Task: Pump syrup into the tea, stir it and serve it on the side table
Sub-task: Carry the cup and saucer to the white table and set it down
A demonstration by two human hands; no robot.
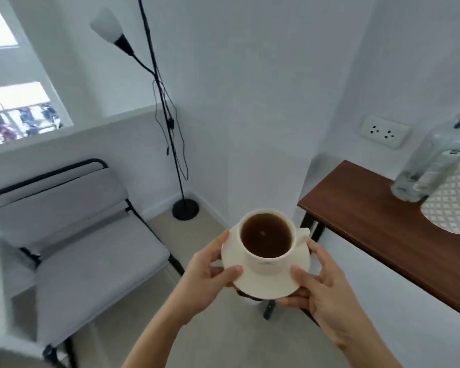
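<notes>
A white cup of dark tea (266, 239) stands on a white saucer (263, 286), carried in mid-air above the floor. My left hand (210, 272) grips the saucer's left rim, thumb on top. My right hand (316, 285) grips its right rim, fingers underneath. Black legs of a small table (268, 309) show just below the saucer; its top is hidden. A clear glass syrup bottle (430, 163) with a dark pump stands on the brown wooden table (377, 221) at the right.
A grey cushioned chair (72, 235) with a black frame stands at the left. A black floor lamp (185, 208) fills the corner ahead. A patterned white mat (452, 205) lies on the wooden table. A wall socket (383, 131) sits above that table.
</notes>
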